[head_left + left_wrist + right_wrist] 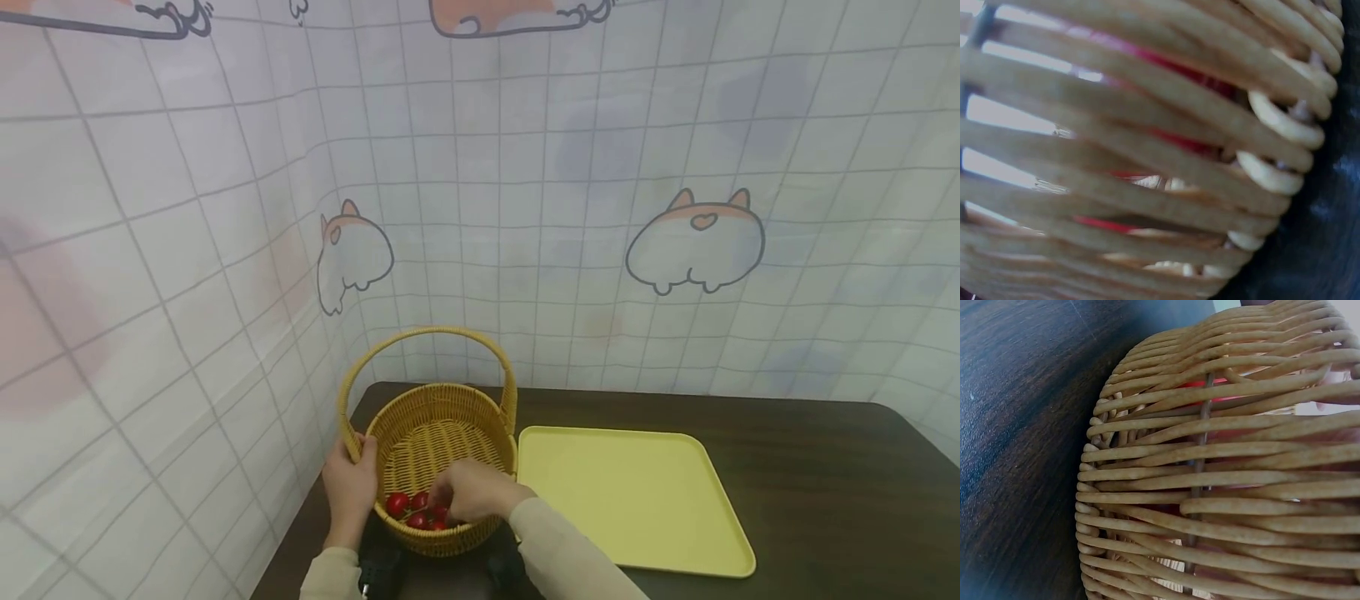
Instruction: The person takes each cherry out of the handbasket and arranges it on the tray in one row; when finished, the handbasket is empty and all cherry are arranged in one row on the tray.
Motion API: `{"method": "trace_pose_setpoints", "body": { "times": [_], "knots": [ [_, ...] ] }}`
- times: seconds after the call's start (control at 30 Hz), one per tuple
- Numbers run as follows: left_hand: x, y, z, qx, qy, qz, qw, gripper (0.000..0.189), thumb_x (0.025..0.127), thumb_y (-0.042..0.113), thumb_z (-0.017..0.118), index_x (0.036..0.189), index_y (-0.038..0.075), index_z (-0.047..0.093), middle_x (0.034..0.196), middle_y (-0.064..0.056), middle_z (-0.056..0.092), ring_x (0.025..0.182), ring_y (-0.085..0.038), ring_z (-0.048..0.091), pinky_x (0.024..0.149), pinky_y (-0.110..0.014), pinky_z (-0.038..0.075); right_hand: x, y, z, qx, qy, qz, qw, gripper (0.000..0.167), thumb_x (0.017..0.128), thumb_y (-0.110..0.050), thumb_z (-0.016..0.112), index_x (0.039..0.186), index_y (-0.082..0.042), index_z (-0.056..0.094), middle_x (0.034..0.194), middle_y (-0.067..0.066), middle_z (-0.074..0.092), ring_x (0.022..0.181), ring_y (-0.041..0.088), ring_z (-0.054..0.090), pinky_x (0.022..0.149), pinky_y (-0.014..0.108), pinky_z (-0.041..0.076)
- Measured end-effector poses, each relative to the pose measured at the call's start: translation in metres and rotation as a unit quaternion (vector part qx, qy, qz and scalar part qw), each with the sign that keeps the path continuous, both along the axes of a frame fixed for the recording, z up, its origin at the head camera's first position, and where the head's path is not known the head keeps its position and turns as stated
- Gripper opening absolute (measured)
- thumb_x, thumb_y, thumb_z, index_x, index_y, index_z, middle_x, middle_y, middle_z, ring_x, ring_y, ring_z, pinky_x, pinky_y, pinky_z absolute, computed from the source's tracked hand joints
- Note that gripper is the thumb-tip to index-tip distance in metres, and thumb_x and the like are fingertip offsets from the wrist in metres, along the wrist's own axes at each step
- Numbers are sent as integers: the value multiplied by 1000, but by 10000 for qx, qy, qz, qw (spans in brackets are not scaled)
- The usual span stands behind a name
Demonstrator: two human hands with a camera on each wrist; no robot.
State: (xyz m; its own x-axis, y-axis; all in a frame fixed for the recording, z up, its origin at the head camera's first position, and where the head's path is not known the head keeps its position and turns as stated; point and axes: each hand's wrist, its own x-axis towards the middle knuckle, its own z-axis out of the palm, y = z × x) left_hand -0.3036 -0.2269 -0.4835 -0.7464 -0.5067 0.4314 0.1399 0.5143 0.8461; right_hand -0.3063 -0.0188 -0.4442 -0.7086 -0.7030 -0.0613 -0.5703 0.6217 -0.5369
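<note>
A round yellow wicker basket (438,546) with a tall arched handle stands near the table's left edge, tipped slightly toward me. Several glossy red cherries (397,503) lie together at its near side, with a thin stem showing among them. My left hand (351,485) grips the basket's left side where the handle meets the rim. Inside the basket, my right hand (474,492) bends its fingers down onto the cherries; its fingertips are hidden, so I cannot tell whether they pinch one. Both wrist views show the woven wall (1260,481), with red glimpsed through its gaps.
A shallow yellow tray (630,500) lies right beside the basket, partly covered by the right sleeve. Dark wood table (817,475) extends to the right. A grid-patterned curtain with cartoon animals (525,208) hangs behind and along the left.
</note>
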Motion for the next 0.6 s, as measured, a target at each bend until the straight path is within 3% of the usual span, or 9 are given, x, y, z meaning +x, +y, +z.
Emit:
{"method": "trace_pose_setpoints", "body": {
  "times": [0.3,0.6],
  "knots": [
    [-1,0,0,-14,-7,-34,10000,14,97,18,61,91,5,60,65,-2,45,53,-14,41,54,-31,35,-1,2,-2,-110,29,-105,9999,30,79,-14,74,108,-23,72,90,-13,64,82,2,57,73,25,49],
    [-2,-4,-3,-84,147,-40,9998,13,96,16,62,90,5,60,65,-4,47,56,-19,43,57,-33,36,-1,5,-1,-671,67,128,9976,29,80,-11,70,109,-16,72,90,-13,64,77,3,54,69,21,47]
  ]
}}
